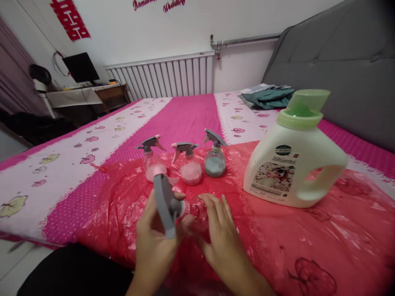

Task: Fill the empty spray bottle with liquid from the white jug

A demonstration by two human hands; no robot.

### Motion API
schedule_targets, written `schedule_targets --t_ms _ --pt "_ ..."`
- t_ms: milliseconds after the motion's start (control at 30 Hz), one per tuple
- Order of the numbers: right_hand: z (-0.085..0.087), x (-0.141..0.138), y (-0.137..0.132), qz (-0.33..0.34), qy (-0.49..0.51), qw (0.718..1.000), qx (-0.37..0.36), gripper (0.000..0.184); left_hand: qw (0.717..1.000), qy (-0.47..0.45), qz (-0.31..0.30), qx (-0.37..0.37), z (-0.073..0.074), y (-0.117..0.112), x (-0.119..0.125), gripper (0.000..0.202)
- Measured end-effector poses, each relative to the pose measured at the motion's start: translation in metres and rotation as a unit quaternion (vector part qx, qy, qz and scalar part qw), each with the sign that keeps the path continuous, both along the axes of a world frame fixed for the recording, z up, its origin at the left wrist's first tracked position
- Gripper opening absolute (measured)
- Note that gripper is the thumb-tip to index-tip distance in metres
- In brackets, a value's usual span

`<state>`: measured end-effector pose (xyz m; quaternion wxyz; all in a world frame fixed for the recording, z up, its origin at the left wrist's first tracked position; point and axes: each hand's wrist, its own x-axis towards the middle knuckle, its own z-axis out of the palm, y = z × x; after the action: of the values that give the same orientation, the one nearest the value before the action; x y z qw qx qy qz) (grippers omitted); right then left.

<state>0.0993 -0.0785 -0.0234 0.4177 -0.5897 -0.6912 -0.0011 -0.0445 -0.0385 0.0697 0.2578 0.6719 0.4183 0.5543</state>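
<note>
1. the bottle (200,211) lay tipped almost on its side, low over the plastic sheet (324,246) at the near edge of the bed. its neck pointed left and its clear body right. whether it held any liquid could not be told.
2. its grey trigger head (165,203) stood at the neck, lever side toward the camera.
3. the left hand (154,242) was closed round the trigger head and collar. the right hand (220,238) curved over the body, fingers wrapped on it. the bottle sat between the two hands, touching both.
4. the likeliest trouble, in my judgement, was a spill. with the neck lying this flat, a head loose on its thread would let any contents run over the fingers and onto the sheet.
5. a slip was the next risk. the body looked smooth and small (the right hand seemed to hold it mostly by the fingertips), so a hard twist could turn it out of the grip.
6. the sheet lay loose and crinkled over a soft bedspread (185,115). leaning on it or dragging it could rock the three sprayers (189,164) standing in a row just beyond the hands, and they looked easy to topple.
7. the jug (293,164) stood well to the right, green cap on, apart from both hands. a wide sweep of the right arm could tip it on that soft footing.
</note>
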Motion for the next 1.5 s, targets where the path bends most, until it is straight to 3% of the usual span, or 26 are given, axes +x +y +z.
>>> schedule_targets --t_ms 133,400,600,700,767,867,933,967,1067,1300,1367,1500 --pt "0.001 0.001 0.001 -0.011 -0.008 1.0 0.011 0.056 0.998 -0.035 0.05 -0.01 0.004 0.001 -0.012 0.031" --pt "0.0 0.002 0.002 -0.023 -0.018 0.999 0.027 0.057 0.987 -0.099 0.122 0.012 0.013 0.007 -0.031 0.031" --pt "-0.003 0.006 0.005 -0.025 -0.014 0.999 0.036 0.057 0.962 -0.272 0.011 -0.008 0.034 0.025 -0.043 0.043" --pt "-0.003 0.008 0.006 -0.027 -0.007 0.999 0.038 0.057 0.957 -0.29 0.011 0.007 0.048 0.031 -0.049 0.036" --pt "-0.003 0.008 0.006 -0.026 -0.002 0.999 0.038 0.057 0.967 -0.249 0.046 0.028 0.055 0.033 -0.056 0.03" --pt "-0.005 0.008 0.007 -0.022 0.008 0.999 0.037 0.057 0.992 -0.071 0.094 0.052 0.056 0.035 -0.071 0.02" --pt "-0.008 0.008 0.006 -0.019 0.016 0.999 0.036 0.058 0.993 0.078 0.027 0.079 0.049 0.038 -0.085 0.02" --pt "-0.009 0.008 0.006 -0.017 0.019 0.999 0.036 0.058 0.984 0.149 -0.016 0.092 0.043 0.041 -0.091 0.021" --pt "-0.013 0.008 0.007 -0.012 0.029 0.999 0.034 0.058 0.952 0.29 -0.054 0.086 0.023 0.051 -0.103 0.015" --pt "-0.015 0.011 0.009 -0.002 0.048 0.999 0.014 0.063 0.832 0.553 -0.025 0.035 -0.021 0.073 -0.098 0.031" --pt "-0.016 0.011 0.008 -0.002 0.056 0.998 0.007 0.065 0.817 0.576 -0.024 0.014 -0.029 0.075 -0.095 0.033" --pt "-0.019 0.01 0.007 -0.009 0.076 0.997 -0.005 0.07 0.82 0.572 -0.032 0.002 -0.039 0.074 -0.096 0.035"
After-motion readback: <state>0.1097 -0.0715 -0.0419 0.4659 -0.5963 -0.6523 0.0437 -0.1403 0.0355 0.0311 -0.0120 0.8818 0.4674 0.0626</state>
